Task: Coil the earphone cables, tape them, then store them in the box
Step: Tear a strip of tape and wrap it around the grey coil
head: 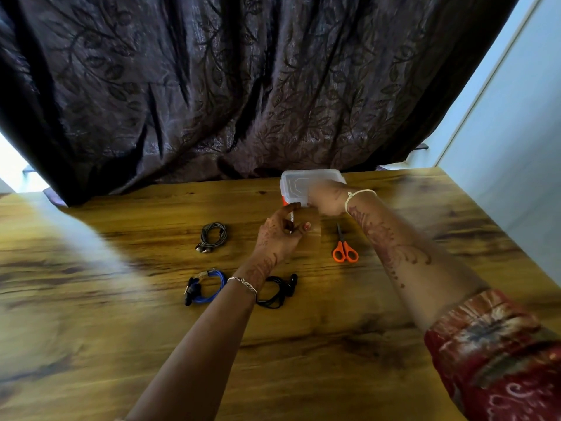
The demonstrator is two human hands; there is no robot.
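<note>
Three coiled earphone sets lay on the table [145, 335]: a grey coil [213, 237] to the far left, a blue coil [208, 287] nearer the person, and a black coil [277, 293] partly hidden behind the left wrist. Whether each coil carried tape could not be confirmed.

The left grip [280, 235] was curled round a thin flat object [292, 220] held on edge between thumb and fingers. It may have been a tape roll, but the view did not settle this. The right grip [326, 200] was blurred against the near edge of the translucent plastic box [291, 181]. It could not be told whether that grip was open or closed.

The box stood at the far edge of the table, lid on, with its long axis running left to right. It lay beyond both grips, while all three coils lay on the near side, well apart from it. The left grip was the nearer one to the coils, and the right grip the nearer one to the box. Judged from this layout, storage would require the lid to come off first, after which each coil would travel away from the person toward the box.

Orange-handled scissors [344, 249] lay just left of the right forearm, blades pointing toward the box.
</note>
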